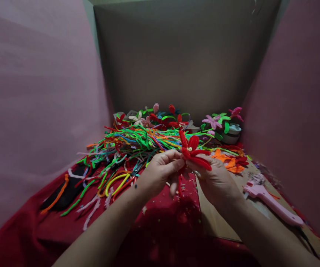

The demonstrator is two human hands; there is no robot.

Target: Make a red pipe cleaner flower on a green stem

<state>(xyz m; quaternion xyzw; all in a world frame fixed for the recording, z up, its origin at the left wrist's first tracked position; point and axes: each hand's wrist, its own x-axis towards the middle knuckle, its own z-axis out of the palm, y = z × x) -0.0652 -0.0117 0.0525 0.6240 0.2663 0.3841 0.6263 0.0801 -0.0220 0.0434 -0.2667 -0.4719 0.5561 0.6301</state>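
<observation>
A red fuzzy flower (193, 142) with several petals and a pale centre is held up in front of me, over the red cloth. My left hand (164, 168) pinches its base from the left, thumb and forefinger pressed together. From the right, my right hand (214, 178) grips the flower below its petals, with one petal lying over the fingers. A thin red stem hangs beneath. The exact contact of the fingertips is partly hidden by the petals.
Behind lies a pile of coloured pipe cleaners (146, 137). Yellow-handled scissors (118, 181) rest left of my hands. Orange petals (229, 161) and a pink glue gun (273, 205) are on the board (218, 222) at right. Finished pink flowers (212, 121) stand behind.
</observation>
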